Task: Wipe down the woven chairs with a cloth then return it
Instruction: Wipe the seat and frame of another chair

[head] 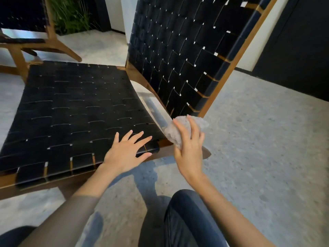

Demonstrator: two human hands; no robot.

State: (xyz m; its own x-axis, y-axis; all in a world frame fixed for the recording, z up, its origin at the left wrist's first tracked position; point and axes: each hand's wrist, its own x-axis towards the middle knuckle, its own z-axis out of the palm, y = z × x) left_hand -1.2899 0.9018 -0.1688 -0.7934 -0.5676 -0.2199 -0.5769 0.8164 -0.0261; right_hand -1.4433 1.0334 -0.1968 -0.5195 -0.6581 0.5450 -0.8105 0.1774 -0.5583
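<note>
While my left hand (124, 154) lies flat and spread on the near chair's woven seat (71, 107), my right hand (188, 152) clutches the bunched cloth (202, 123) at the seat's back corner; wiping mid-way, I judge; far chair (26, 24), cloth return pending.

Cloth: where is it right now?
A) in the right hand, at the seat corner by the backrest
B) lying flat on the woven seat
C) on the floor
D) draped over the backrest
A: the right hand grips the bunched grey cloth at the seat corner, while the left hand rests flat on the woven seat.
</note>
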